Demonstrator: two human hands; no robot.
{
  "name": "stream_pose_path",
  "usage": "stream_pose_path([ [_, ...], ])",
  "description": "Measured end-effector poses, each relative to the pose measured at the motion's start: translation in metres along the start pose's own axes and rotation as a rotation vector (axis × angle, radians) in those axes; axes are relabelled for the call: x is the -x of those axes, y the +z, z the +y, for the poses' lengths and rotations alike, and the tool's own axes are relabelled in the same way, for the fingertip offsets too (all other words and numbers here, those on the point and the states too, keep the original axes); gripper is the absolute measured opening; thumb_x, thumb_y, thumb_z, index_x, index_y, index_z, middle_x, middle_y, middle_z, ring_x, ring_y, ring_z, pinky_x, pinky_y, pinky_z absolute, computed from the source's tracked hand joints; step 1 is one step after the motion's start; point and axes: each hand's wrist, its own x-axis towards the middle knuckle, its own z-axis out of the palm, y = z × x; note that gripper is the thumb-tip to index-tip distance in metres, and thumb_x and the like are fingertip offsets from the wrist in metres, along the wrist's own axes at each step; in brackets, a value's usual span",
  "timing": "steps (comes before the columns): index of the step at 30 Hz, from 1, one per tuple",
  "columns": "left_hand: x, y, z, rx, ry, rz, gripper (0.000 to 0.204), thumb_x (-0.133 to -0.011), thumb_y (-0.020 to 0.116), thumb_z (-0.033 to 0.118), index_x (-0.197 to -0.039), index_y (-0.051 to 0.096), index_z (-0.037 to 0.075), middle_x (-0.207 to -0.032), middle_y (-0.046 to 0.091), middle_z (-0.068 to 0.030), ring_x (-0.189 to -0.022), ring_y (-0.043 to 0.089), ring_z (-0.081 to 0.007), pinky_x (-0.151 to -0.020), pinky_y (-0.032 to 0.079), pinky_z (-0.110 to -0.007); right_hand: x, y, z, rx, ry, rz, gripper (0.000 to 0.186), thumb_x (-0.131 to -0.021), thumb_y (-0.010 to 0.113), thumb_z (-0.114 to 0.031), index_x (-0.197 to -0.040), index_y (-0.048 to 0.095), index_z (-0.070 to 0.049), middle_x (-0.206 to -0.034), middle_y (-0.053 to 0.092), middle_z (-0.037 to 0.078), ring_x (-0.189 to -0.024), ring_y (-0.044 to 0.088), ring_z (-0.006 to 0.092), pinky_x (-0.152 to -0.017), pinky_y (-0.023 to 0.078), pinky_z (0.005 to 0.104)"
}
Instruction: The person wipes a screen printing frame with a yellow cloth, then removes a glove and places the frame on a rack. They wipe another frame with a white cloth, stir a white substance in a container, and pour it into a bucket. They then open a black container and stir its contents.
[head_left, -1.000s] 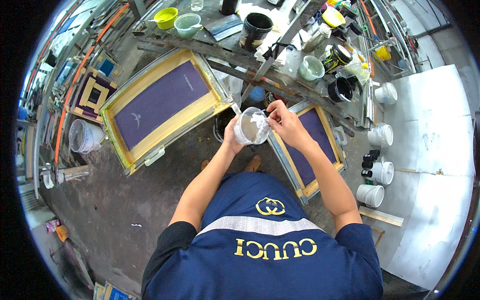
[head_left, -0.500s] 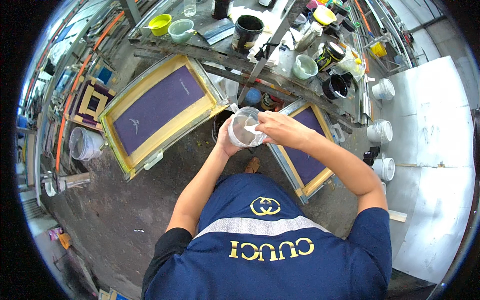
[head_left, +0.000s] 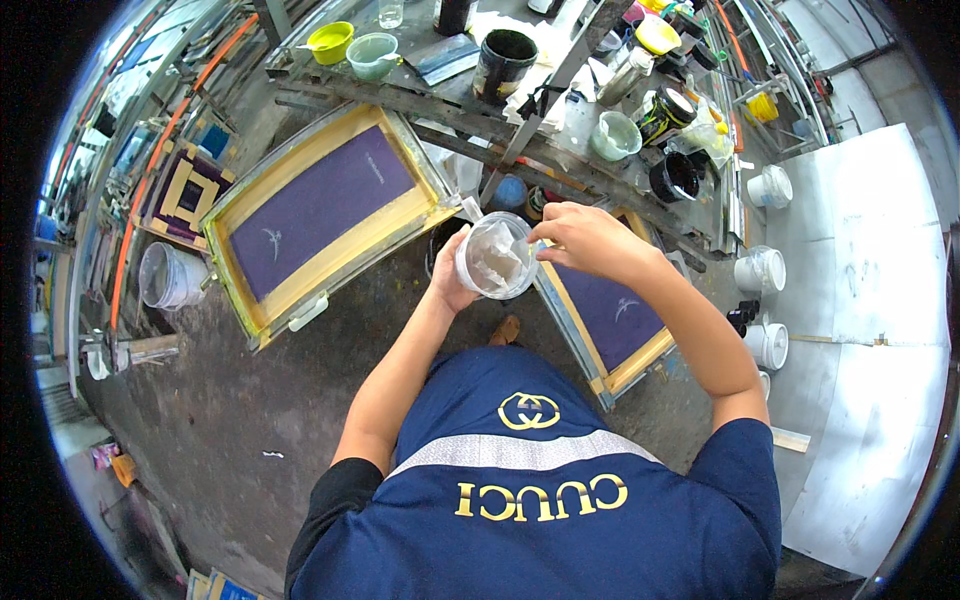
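My left hand [head_left: 455, 275] is wrapped round the side of a clear plastic jug [head_left: 466, 262], which is held up in front of me with its mouth facing up. A short pale handle sticks out from its far left side. Crumpled white tissue [head_left: 492, 270] lies inside against the wall. At the jug's right rim is my right hand [head_left: 585, 240], fingers bent and the thumb and fingertips drawn together on the edge. Whether anything else is in that pinch is too small to make out.
Framed printing screens with purple mesh lean left [head_left: 325, 215] and right [head_left: 610, 310]. Beyond them a cluttered workbench [head_left: 440, 110] bears a yellow bowl [head_left: 330, 42], pale green bowls and a black tub [head_left: 503, 65]. White buckets [head_left: 760, 270] line the right side. A clear bucket [head_left: 172, 276] stands left.
My right hand has drawn out of the jug to its right rim, leaving the white tissue spread lower inside. My left hand keeps its hold on the jug.
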Motion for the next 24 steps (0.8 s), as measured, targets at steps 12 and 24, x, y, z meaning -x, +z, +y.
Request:
stream_pose_path([
  [12,0.005,0.022,-0.001,-0.028,-0.078,-0.111,0.059,-0.105,0.043,0.049,-0.141,0.06,0.005,-0.137,0.067,-0.0154,-0.124,0.064,-0.0333,-0.111,0.048,-0.049,0.0,0.048,-0.034,0.134,-0.357,0.039,0.009,-0.083,0.067,-0.015,-0.088,0.074,-0.011,-0.096,0.063,0.008,-0.097,0.068,0.0272,-0.081,0.056,0.0419],
  [24,0.009,-0.003,-0.032,-0.046,-0.199,0.009,0.052,-0.1,0.055,0.045,-0.134,0.062,0.007,-0.131,0.068,-0.0125,-0.12,0.066,-0.0301,-0.105,0.051,-0.051,-0.017,0.046,-0.005,0.051,-0.238,0.522,0.01,-0.082,0.075,-0.017,-0.085,0.071,-0.009,-0.084,0.061,0.005,-0.085,0.063,0.0252,-0.076,0.055,0.0392],
])
